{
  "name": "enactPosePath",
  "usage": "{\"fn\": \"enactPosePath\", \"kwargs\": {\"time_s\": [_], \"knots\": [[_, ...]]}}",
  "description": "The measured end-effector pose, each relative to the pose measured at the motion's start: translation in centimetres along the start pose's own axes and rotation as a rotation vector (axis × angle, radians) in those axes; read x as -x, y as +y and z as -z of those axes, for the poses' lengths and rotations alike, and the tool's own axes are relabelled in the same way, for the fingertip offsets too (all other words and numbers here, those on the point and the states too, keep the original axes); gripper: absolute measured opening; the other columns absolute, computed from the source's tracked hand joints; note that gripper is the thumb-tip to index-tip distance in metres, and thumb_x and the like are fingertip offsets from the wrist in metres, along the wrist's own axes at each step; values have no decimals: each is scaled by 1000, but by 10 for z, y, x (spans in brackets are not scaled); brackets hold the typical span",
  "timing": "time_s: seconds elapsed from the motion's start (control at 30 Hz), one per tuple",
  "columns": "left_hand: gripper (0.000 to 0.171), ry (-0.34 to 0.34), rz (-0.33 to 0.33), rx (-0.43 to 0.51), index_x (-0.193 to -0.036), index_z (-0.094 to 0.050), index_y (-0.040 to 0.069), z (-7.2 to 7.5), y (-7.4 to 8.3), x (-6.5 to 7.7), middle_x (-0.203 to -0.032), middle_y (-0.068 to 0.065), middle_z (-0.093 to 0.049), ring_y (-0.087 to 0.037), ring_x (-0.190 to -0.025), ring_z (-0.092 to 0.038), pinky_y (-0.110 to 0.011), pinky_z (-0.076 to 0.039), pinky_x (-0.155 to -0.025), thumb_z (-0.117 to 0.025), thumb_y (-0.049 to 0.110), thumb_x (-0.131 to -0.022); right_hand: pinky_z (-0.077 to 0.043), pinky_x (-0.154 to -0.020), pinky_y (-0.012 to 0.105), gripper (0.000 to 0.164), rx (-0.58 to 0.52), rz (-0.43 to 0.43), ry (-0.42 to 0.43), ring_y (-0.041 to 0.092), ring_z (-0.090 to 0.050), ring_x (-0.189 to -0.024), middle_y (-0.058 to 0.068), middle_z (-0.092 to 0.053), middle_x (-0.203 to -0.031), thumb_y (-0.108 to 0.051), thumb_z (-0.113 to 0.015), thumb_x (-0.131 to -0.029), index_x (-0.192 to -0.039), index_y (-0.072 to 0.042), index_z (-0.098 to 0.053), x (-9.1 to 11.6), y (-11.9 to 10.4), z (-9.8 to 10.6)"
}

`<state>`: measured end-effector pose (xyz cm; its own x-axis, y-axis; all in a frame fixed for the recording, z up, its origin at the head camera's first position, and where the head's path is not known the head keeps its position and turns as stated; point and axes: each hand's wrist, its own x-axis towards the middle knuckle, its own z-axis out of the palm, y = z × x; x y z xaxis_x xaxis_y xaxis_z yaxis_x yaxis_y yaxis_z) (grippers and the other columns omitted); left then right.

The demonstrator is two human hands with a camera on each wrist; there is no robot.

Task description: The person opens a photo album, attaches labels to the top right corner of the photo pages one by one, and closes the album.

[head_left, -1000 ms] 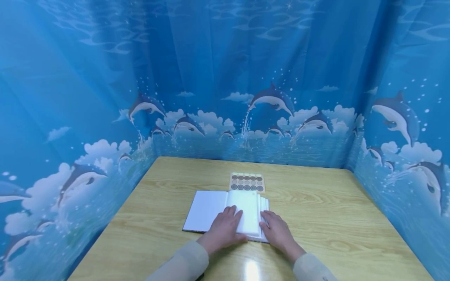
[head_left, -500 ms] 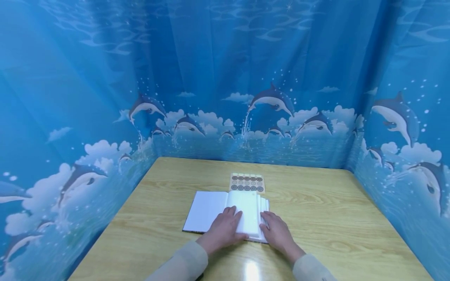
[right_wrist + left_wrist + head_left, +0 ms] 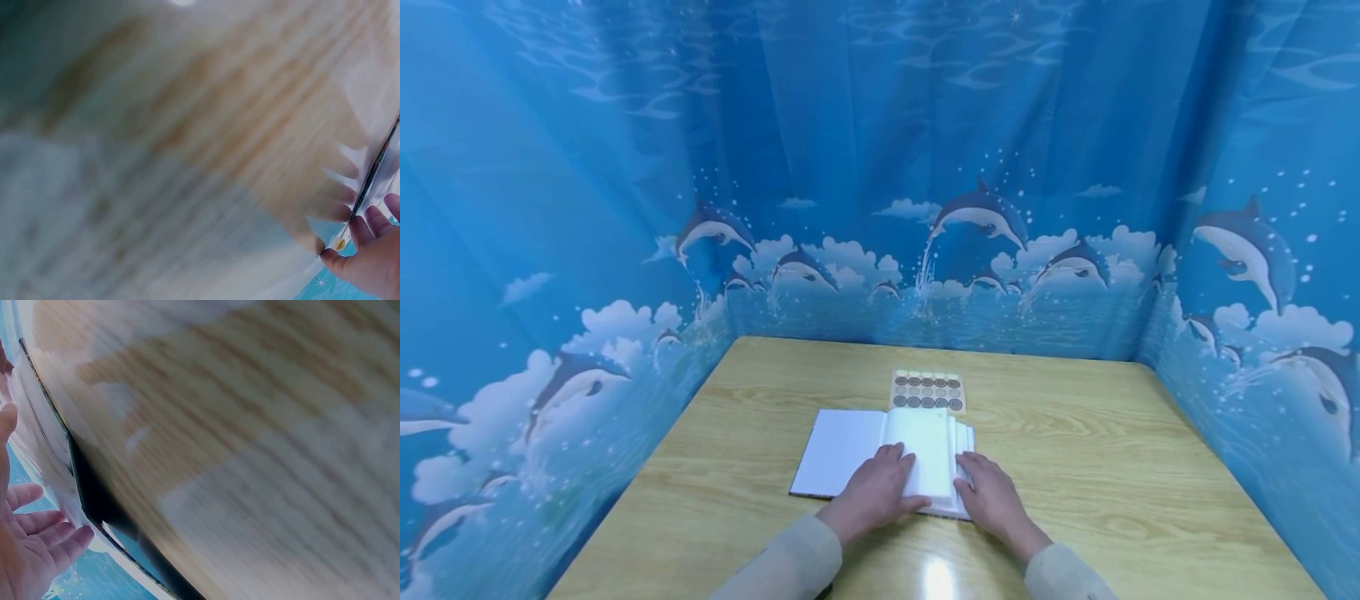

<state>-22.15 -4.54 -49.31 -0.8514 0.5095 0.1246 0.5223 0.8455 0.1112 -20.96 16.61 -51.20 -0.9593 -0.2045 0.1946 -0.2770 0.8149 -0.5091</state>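
Note:
A book (image 3: 934, 442) with thick white pages lies spread out on the wooden table, its left side (image 3: 841, 446) flat and the page stack on the right fanned into steps. My left hand (image 3: 876, 490) rests on the book near its middle fold, fingers reaching forward over the white page and thumb toward the near edge. Along the right edge of the stack, my right hand (image 3: 994, 498) touches the stepped page edges with loosely bent fingers. In the left wrist view the book's dark cover edge (image 3: 47, 397) runs beside the left hand's spread fingers (image 3: 53, 534).
Just beyond the book lies a pale sheet (image 3: 927, 392) with rows of round dark and light discs. The light wooden table (image 3: 1097, 467) extends on both sides. A blue curtain (image 3: 850, 167) printed with dolphins encloses the table's back and sides.

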Motion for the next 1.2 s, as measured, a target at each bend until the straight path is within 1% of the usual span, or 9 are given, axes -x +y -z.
{"fn": "enactPosePath", "kwargs": {"time_s": [0.2,0.33,0.43,0.67,0.73,0.9,1.03,1.13,1.2], "knots": [[75,13,-5,8,-132,-59,5,0,-3,0,-129,-15,-59,-27,-113,-59,-38,-55,-91,-59,66,-87,-36,-107,61,40,11,-6,-14,44,-48,-128,26,-53,-137,-12,-61,-96,-132,5,-57,1,0,0],[73,17,-8,8,-131,-60,5,0,-3,0,-128,-15,-59,-27,-114,-59,-38,-55,-91,-61,64,-88,-36,-107,61,40,9,-1,-9,45,-48,-127,27,-53,-136,-11,-61,-95,-131,5,-58,1,0,1],[73,19,-20,-14,-129,-62,6,0,-2,-1,-126,-15,-60,-27,-111,-59,-38,-56,-89,-63,65,-86,-36,-107,60,40,9,5,-5,45,-48,-127,27,-54,-136,-11,-61,-95,-131,6,-58,1,0,1],[64,54,-93,-131,-113,-66,8,-3,1,-3,-103,-8,-61,-22,-95,-59,-34,-56,-73,-67,65,-83,-36,-106,61,40,-3,14,2,45,-49,-127,27,-54,-135,-11,-61,-95,-131,6,-58,2,-1,2],[60,56,-103,-139,-109,-65,9,-1,2,-3,-99,-6,-60,-20,-91,-59,-32,-56,-70,-66,64,-84,-36,-106,60,40,-5,12,2,45,-49,-126,27,-54,-135,-11,-61,-95,-131,6,-58,2,-1,2],[51,64,-111,-109,-105,-67,10,2,0,0,-96,-4,-61,-17,-87,-59,-30,-56,-71,-63,59,-90,-36,-107,60,39,-10,-1,-4,44,-48,-127,27,-54,-136,-13,-59,-97,-131,6,-58,0,-1,1],[38,111,-136,-96,-95,-67,12,4,-3,2,-92,-2,-64,-15,-81,-60,-28,-55,-66,-62,50,-94,-34,-108,60,41,-17,-23,-11,44,-47,-129,26,-53,-138,-17,-56,-99,-133,4,-57,-1,-1,0],[28,168,-171,-78,-85,-64,15,5,-5,3,-83,1,-62,-12,-73,-58,-26,-53,-60,-62,41,-96,-34,-108,61,41,-12,-27,-7,44,-47,-129,26,-53,-138,-17,-58,-97,-132,5,-57,-2,-2,0],[24,207,-193,-63,-83,-64,16,5,-7,4,-79,3,-61,-11,-70,-57,-24,-51,-58,-63,36,-97,-34,-108,61,42,-9,-34,-10,44,-47,-129,26,-52,-138,-17,-59,-97,-133,4,-57,-2,-2,-1]]}}
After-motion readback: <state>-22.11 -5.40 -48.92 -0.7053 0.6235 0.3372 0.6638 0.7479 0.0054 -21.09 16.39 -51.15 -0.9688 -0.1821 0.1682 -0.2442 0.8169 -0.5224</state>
